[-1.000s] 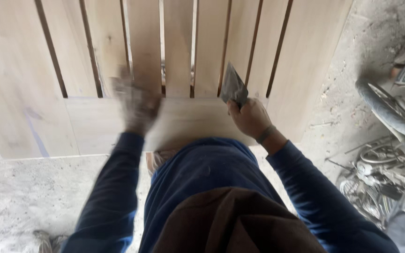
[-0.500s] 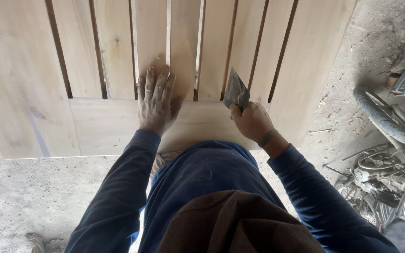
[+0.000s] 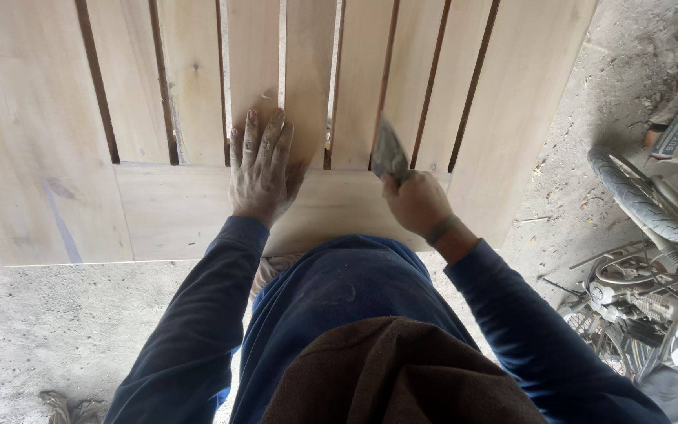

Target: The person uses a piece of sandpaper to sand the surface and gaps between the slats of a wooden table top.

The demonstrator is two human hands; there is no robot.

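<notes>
A pale wooden slatted panel (image 3: pixel 158 212) lies flat before me, with upright slats joined to a wide cross rail. My left hand (image 3: pixel 262 169) rests flat on it, fingers spread over two middle slats just above the rail. My right hand (image 3: pixel 416 202) grips a flat grey metal scraper blade (image 3: pixel 388 151), its edge set against a slat beside a dark gap. Both arms wear dark blue sleeves.
Dusty concrete floor surrounds the panel. At the right stands a motorcycle, its tyre (image 3: pixel 643 198) and engine parts (image 3: pixel 645 302) close to my right elbow. My blue trousers and a brown garment fill the lower middle of the view.
My left hand swept quickly over the slats, then settled flat on the middle slats. The right hand with the scraper shifted slightly toward the slat gap.
</notes>
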